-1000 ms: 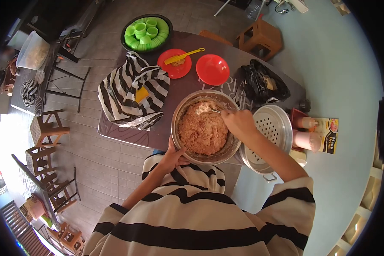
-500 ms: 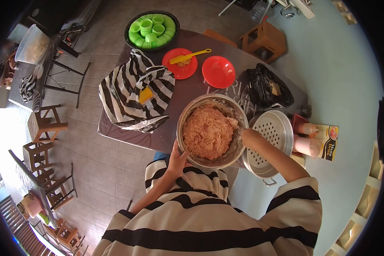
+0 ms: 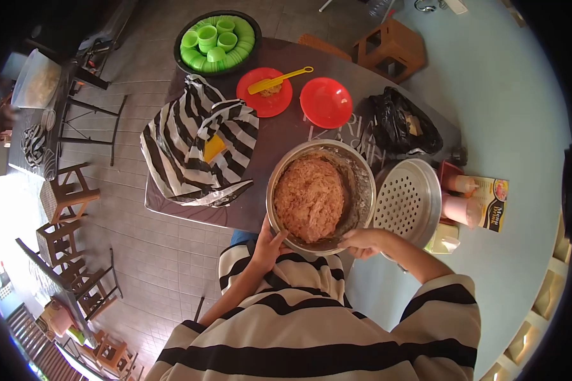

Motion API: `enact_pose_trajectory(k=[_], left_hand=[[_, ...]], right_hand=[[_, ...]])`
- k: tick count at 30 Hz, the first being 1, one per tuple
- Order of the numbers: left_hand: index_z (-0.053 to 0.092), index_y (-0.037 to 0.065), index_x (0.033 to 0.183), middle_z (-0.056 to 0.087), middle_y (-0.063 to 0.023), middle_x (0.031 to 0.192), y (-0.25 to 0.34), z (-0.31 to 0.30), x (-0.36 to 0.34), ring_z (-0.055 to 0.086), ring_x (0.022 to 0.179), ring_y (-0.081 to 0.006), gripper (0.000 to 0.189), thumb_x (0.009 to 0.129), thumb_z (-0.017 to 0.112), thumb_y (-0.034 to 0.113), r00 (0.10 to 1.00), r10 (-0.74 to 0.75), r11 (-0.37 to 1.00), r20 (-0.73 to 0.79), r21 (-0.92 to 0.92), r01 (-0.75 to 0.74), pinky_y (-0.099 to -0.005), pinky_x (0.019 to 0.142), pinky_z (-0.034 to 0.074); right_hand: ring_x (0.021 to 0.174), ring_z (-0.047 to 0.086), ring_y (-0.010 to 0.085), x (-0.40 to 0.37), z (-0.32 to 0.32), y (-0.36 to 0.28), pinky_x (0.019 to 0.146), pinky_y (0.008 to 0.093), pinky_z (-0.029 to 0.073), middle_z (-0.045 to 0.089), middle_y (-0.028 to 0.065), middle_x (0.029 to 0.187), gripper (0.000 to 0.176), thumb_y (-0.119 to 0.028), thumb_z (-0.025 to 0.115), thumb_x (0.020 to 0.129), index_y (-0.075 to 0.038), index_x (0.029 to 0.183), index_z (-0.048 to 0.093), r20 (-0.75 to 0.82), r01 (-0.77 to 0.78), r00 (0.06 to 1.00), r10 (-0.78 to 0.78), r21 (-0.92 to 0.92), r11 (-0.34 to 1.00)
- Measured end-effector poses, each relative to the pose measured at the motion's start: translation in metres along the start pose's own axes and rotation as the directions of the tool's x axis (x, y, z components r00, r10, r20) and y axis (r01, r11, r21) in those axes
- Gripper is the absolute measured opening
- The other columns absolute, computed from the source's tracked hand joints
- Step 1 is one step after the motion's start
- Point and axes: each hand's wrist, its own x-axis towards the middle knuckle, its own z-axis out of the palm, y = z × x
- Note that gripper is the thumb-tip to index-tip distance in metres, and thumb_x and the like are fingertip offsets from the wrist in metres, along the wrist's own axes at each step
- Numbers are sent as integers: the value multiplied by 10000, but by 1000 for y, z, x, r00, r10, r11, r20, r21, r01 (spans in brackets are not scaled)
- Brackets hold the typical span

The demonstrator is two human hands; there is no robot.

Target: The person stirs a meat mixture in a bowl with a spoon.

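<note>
Table (image 3: 265,147): dark, pale-lettered
Bowl (image 3: 362,190): metal, at the table's near edge
Pink mix (image 3: 308,197): heaped inside
Left hand (image 3: 268,249): fingers holding the bowl's side
Right hand (image 3: 366,240): fingers curled at the rim; cannot tell around what

Dark brown tabletop (image 3: 278,132) with white printed lettering (image 3: 351,134) carried a zebra-striped plastic bag (image 3: 175,155) at left, black basin (image 3: 178,49) of green cups (image 3: 210,47) at far left, red plate (image 3: 260,110) under a yellow spatula (image 3: 270,83), second red plate (image 3: 326,103) just beside it, and black plastic bag (image 3: 391,126) at right.
</note>
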Motion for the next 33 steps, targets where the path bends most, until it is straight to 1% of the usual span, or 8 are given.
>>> enact_pose_trajectory(k=[5, 7, 11, 13, 14, 16, 22, 33], left_hand=[[28, 220, 1330, 452, -136, 1151, 8, -5, 0, 595, 888, -255, 617, 878, 410, 42, 991, -107, 993, 78, 59, 103, -397, 736, 529], [23, 227, 1328, 443, -129, 1163, 10, -7, 0, 586, 912, -249, 617, 883, 409, 47, 987, -135, 987, 88, 99, 127, -390, 751, 524], [1, 246, 1334, 448, -106, 1141, 2, -14, 1, 566, 944, -217, 630, 889, 397, 41, 984, -152, 985, 88, 97, 143, -357, 750, 524], [0, 245, 1331, 448, -102, 1137, 2, -11, 1, 561, 956, -217, 621, 892, 390, 42, 986, -139, 986, 88, 102, 129, -357, 753, 521], [5, 242, 1330, 448, -100, 1135, 4, -6, -1, 563, 953, -212, 615, 893, 392, 48, 990, -118, 987, 73, 115, 109, -350, 749, 522], [10, 238, 1329, 448, -98, 1133, 5, -3, -2, 565, 951, -207, 608, 894, 395, 55, 994, -97, 987, 54, 137, 89, -343, 745, 522], [46, 216, 1316, 462, -101, 1139, 3, 3, -4, 591, 897, -228, 579, 889, 408, 70, 997, -81, 983, 9, 163, 79, -357, 742, 522], [50, 214, 1312, 491, -127, 1099, 0, -5, 1, 618, 816, -217, 581, 883, 416, 71, 999, -50, 962, -12, 268, 51, -335, 664, 546]], right_hand=[[380, 181, 14, 32, 48, 7, 306, 169, 112, 222, -82, 502, 227, -164, 478, 870, -144, 692, 339, 172, 77, 968, -185, 497, 864], [370, 163, 11, 48, 66, 0, 298, 165, 113, 210, -86, 495, 240, -164, 469, 874, -155, 675, 336, 273, 28, 887, -373, 774, 633], [347, 140, 7, 51, 96, -33, 276, 179, 105, 189, -95, 484, 252, -173, 462, 879, -155, 666, 330, 173, 80, 825, -539, 907, 414], [330, 136, 15, 65, 91, -47, 270, 179, 112, 188, -90, 474, 263, -135, 443, 879, -135, 652, 309, 231, -281, 612, -756, 958, 66], [330, 136, 15, 64, 87, -52, 270, 179, 112, 188, -90, 474, 263, -135, 443, 879, -135, 652, 309, 232, -284, 608, -759, 956, 65], [321, 146, 12, 52, 79, -67, 263, 169, 137, 198, -84, 464, 256, -78, 409, 868, -119, 648, 286, 144, -470, 438, -887, 878, -89], [312, 199, 37, 36, 44, -64, 266, 178, 199, 228, -66, 454, 240, -21, 377, 830, -106, 624, 287, 33, -658, 234, -972, 741, -133], [320, 222, 24, 17, 21, -10, 260, 174, 250, 217, -59, 479, 138, -93, 368, 867, 13, 779, 351, -183, -480, 166, -969, 843, -242]])
